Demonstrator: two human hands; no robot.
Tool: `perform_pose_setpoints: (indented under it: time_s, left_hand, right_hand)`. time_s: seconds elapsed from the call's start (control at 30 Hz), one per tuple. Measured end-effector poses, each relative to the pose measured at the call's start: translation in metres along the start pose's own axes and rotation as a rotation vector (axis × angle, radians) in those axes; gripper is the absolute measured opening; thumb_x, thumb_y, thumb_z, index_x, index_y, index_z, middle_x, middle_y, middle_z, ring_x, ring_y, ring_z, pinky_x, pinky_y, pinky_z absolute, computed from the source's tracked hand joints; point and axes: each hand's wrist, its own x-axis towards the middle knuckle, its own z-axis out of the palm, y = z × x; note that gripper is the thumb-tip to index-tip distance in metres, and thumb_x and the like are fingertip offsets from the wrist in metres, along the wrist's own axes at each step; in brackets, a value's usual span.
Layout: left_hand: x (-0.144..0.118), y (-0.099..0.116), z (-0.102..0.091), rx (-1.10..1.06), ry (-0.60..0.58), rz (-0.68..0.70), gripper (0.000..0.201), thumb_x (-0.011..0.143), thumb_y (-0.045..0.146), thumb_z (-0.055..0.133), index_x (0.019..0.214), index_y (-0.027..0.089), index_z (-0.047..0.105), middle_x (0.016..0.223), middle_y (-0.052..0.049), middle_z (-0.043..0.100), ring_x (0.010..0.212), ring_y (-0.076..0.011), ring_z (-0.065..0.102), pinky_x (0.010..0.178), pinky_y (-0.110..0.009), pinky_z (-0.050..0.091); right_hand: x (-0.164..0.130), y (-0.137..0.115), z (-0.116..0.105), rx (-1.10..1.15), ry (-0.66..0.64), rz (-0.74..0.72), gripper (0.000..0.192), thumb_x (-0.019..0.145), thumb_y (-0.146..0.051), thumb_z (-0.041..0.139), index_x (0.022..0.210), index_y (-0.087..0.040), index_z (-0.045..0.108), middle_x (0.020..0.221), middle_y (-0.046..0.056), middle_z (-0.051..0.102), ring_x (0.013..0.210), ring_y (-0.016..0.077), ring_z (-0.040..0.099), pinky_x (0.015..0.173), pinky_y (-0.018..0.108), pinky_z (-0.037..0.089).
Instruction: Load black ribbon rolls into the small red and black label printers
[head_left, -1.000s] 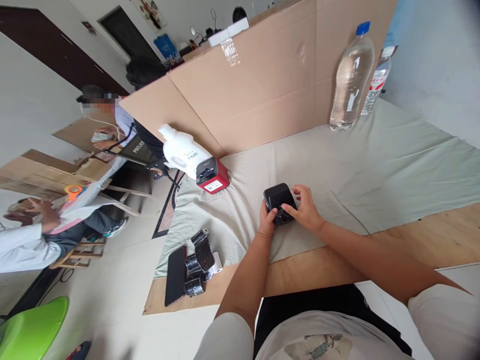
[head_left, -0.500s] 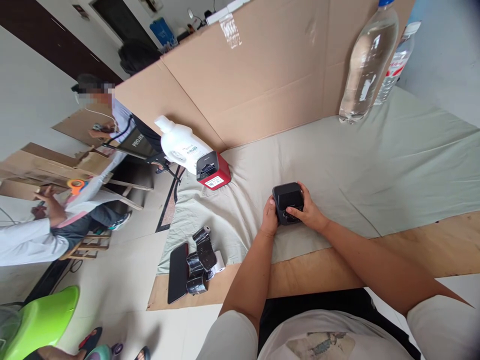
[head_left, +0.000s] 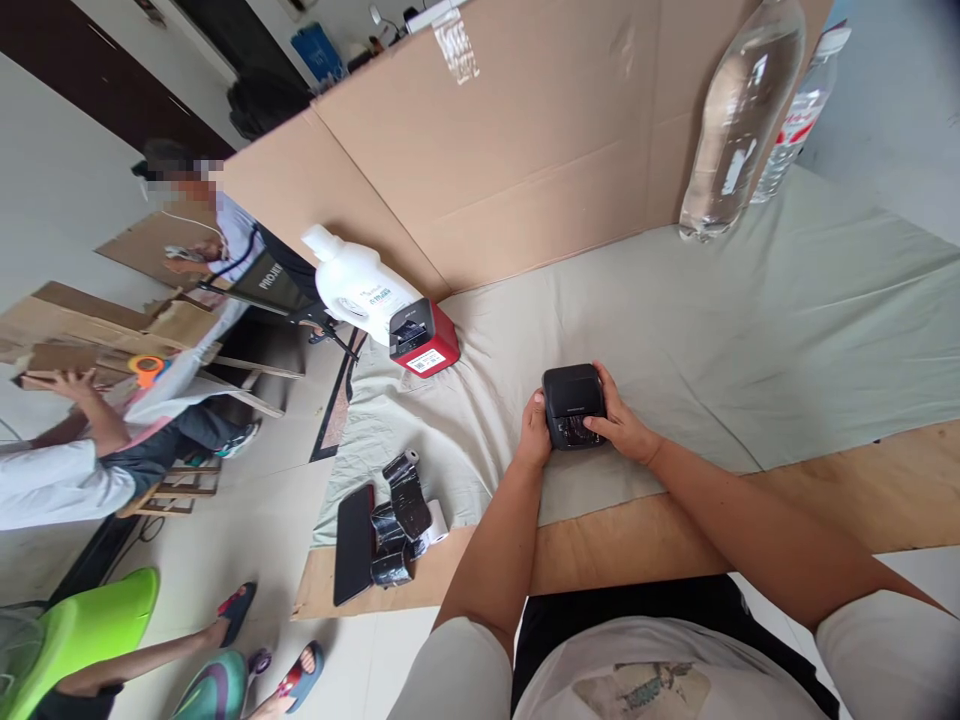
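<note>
- My left hand (head_left: 535, 432) and right hand (head_left: 619, 425) clasp the black printer (head_left: 573, 404) between them.
- Step: seating it; next needs steady, even pressure.

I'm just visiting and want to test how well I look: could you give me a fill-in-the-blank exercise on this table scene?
1. Both hands, the left hand and the right hand, hold a small ____ device.
2. The white jug lies beside a ____ printer.
3. The tall clear bottle stands against the ____ wall.
4. The phone lies next to black ____.

Missing words: black; red; cardboard; rolls
</note>
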Motion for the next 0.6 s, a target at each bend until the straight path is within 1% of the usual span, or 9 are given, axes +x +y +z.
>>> perform_pose_setpoints:
  time_s: [0.03, 0.1, 0.17, 0.23, 0.27, 0.33, 0.4, 0.5, 0.6]
  left_hand:
    - [0.000, 0.001, 0.001, 0.004, 0.009, 0.008, 0.057, 0.097, 0.064, 0.037, 0.111, 0.017, 0.066, 0.110, -0.009, 0.071, 0.105, -0.0226, 0.065, 0.099, -0.040, 0.049]
    - [-0.001, 0.003, 0.002, 0.020, 0.032, 0.019, 0.058, 0.097, 0.066, 0.037, 0.109, 0.018, 0.067, 0.109, -0.009, 0.072, 0.104, -0.0232, 0.064, 0.099, -0.041, 0.049]
    - [-0.003, 0.006, 0.002, 0.057, 0.042, 0.038, 0.059, 0.096, 0.067, 0.037, 0.108, 0.018, 0.067, 0.110, -0.009, 0.071, 0.106, -0.0246, 0.064, 0.100, -0.043, 0.048]
    - [-0.006, 0.010, 0.003, 0.092, 0.026, 0.082, 0.059, 0.094, 0.068, 0.040, 0.112, 0.019, 0.067, 0.117, -0.010, 0.070, 0.113, -0.0265, 0.062, 0.105, -0.045, 0.045]
    - [-0.008, 0.012, 0.004, 0.103, 0.010, 0.103, 0.059, 0.094, 0.068, 0.041, 0.117, 0.019, 0.065, 0.123, -0.010, 0.068, 0.119, -0.0272, 0.060, 0.108, -0.045, 0.043]
    - [-0.012, 0.015, 0.006, 0.109, -0.016, 0.126, 0.061, 0.094, 0.068, 0.041, 0.126, 0.020, 0.061, 0.133, -0.011, 0.063, 0.128, -0.0277, 0.055, 0.112, -0.044, 0.040]
    - [-0.016, 0.017, 0.007, 0.127, -0.030, 0.118, 0.064, 0.094, 0.069, 0.039, 0.131, 0.021, 0.057, 0.135, -0.011, 0.062, 0.127, -0.0272, 0.056, 0.111, -0.042, 0.042]
    - [-0.020, 0.018, 0.009, 0.194, -0.040, 0.080, 0.061, 0.093, 0.069, 0.043, 0.125, 0.019, 0.058, 0.116, -0.011, 0.069, 0.105, -0.0247, 0.065, 0.096, -0.040, 0.049]
    - [-0.018, 0.015, 0.008, 0.309, -0.005, 0.070, 0.050, 0.093, 0.063, 0.049, 0.110, 0.019, 0.063, 0.097, -0.008, 0.070, 0.090, -0.0219, 0.064, 0.083, -0.036, 0.051]
  right_hand:
    - [0.000, -0.001, 0.000, 0.000, 0.013, -0.002, 0.101, 0.082, -0.063, 0.060, 0.159, -0.022, 0.009, 0.159, 0.016, 0.031, 0.148, 0.0317, 0.033, 0.124, 0.056, 0.020]
    - [0.001, -0.003, -0.001, -0.007, 0.055, 0.002, 0.094, 0.082, -0.064, 0.061, 0.155, -0.022, 0.020, 0.153, 0.016, 0.040, 0.140, 0.0312, 0.043, 0.119, 0.054, 0.031]
    - [0.003, -0.007, -0.004, -0.012, 0.125, 0.012, 0.085, 0.079, -0.068, 0.063, 0.145, -0.022, 0.036, 0.141, 0.016, 0.051, 0.124, 0.0295, 0.055, 0.108, 0.049, 0.044]
    - [0.006, -0.011, -0.011, -0.021, 0.226, 0.038, 0.071, 0.077, -0.074, 0.060, 0.124, -0.022, 0.051, 0.120, 0.013, 0.061, 0.103, 0.0253, 0.061, 0.092, 0.043, 0.052]
    - [0.007, -0.012, -0.015, -0.036, 0.274, 0.058, 0.063, 0.078, -0.076, 0.055, 0.110, -0.022, 0.055, 0.105, 0.009, 0.063, 0.091, 0.0225, 0.060, 0.084, 0.040, 0.052]
    - [0.010, -0.015, -0.023, -0.089, 0.337, 0.106, 0.057, 0.081, -0.079, 0.046, 0.082, -0.023, 0.052, 0.078, 0.003, 0.057, 0.073, 0.0180, 0.054, 0.072, 0.034, 0.049]
    - [0.012, -0.016, -0.029, -0.148, 0.346, 0.155, 0.058, 0.083, -0.080, 0.040, 0.068, -0.024, 0.043, 0.065, -0.001, 0.047, 0.063, 0.0155, 0.047, 0.063, 0.031, 0.044]
    - [0.014, -0.015, -0.033, -0.247, 0.333, 0.207, 0.059, 0.084, -0.079, 0.038, 0.062, -0.024, 0.038, 0.058, -0.002, 0.042, 0.058, 0.0144, 0.043, 0.057, 0.029, 0.037]
    - [0.015, -0.013, -0.032, -0.411, 0.343, 0.208, 0.059, 0.086, -0.076, 0.036, 0.059, -0.024, 0.036, 0.055, -0.002, 0.040, 0.056, 0.0143, 0.041, 0.056, 0.029, 0.033]
